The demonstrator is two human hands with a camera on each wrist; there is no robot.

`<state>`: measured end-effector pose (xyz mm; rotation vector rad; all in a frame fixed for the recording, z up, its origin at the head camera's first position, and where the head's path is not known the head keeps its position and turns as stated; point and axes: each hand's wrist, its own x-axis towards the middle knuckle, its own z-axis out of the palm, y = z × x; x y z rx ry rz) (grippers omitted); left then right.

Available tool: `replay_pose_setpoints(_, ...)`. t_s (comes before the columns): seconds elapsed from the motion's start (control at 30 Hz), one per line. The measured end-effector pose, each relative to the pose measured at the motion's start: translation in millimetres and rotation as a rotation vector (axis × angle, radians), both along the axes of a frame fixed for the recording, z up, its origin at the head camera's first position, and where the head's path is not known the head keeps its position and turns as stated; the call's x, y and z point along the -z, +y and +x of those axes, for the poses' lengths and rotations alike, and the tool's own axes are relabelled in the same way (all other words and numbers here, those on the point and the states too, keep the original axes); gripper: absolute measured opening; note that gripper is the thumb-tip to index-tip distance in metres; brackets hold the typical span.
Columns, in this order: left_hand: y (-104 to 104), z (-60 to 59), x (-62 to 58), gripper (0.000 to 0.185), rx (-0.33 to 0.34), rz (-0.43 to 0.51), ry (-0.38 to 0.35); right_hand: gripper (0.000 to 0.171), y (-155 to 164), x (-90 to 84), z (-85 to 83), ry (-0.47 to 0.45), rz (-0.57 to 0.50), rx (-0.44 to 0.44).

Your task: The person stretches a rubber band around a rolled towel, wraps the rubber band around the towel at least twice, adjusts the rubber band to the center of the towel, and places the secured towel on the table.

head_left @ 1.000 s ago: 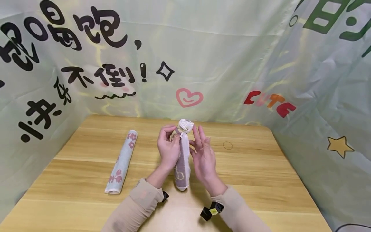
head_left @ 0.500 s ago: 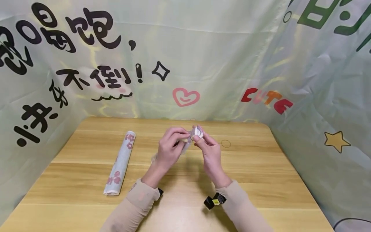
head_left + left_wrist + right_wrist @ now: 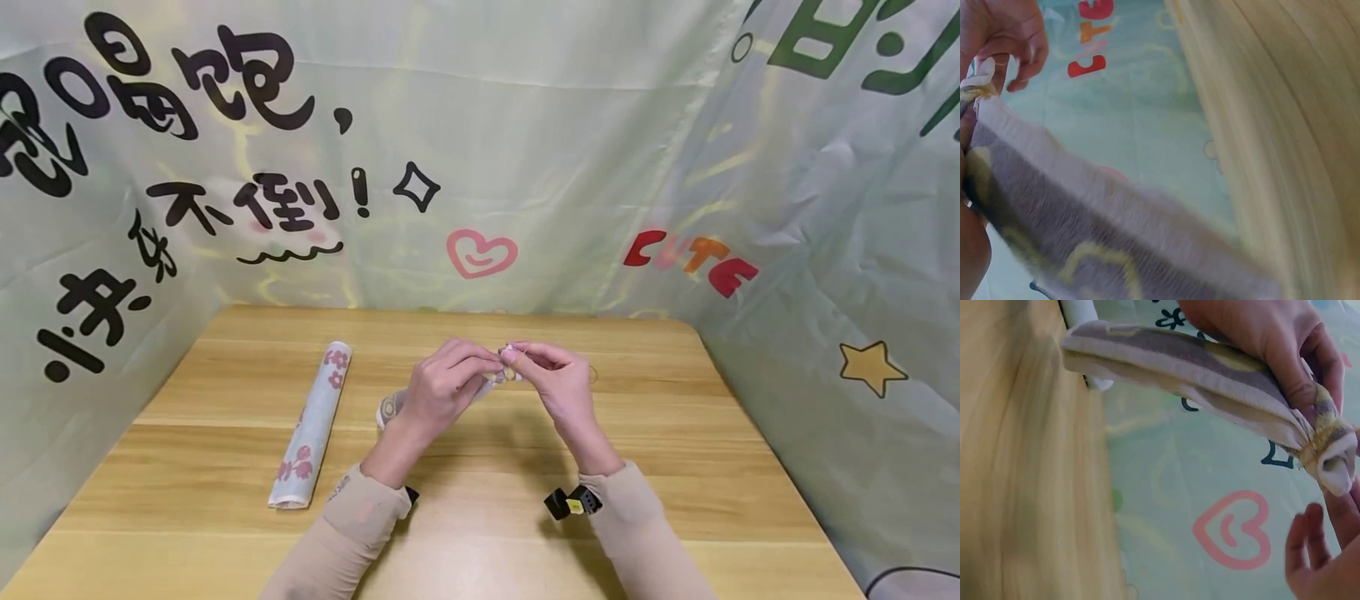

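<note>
A rolled purple-grey towel (image 3: pixel 1179 365) with yellow markings and a pale edge is held above the table, tilted. Its far end is gathered into a narrow neck with a small white tuft (image 3: pixel 1338 467). A thin orange-brown band (image 3: pixel 1311 450) seems to circle that neck. My left hand (image 3: pixel 446 387) grips the towel just below the neck and hides much of it in the head view. At the tuft, my right hand (image 3: pixel 566 396) pinches with thumb and forefinger. Its other fingers (image 3: pixel 1315 534) are loosely bent.
A second rolled towel (image 3: pixel 313 425), pale blue with pink flowers, lies on the wooden table (image 3: pixel 480 533) to the left. A thin rubber band (image 3: pixel 594 374) lies behind my right hand, mostly hidden. Printed cloth (image 3: pixel 570 167) hangs around the table's back and sides.
The towel was upright with the right hand open beside it. It has tipped over, its base now toward the left, and the right hand has taken hold of the gathered end.
</note>
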<state>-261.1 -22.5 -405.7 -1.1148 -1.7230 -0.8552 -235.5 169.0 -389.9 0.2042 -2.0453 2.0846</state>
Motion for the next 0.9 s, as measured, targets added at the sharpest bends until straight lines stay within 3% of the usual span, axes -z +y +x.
replay_pose_setpoints(0.27,-2.0,-0.2,-0.4,0.025,-0.04,-0.035,-0.05,0.021,-1.8,-0.6,-0.8,0.052,0.066,-0.137)
replay_pose_setpoints(0.47,-3.3,-1.1,1.2,0.025,-0.045,-0.044,-0.079,0.018,-2.4,1.8,-1.4,0.074,0.102,-0.156)
replay_pose_setpoints(0.9,-8.2,-2.1,2.1,0.029,0.023,-0.014,-0.152,0.013,5.8,0.8,-2.7,0.153,0.243,-0.242)
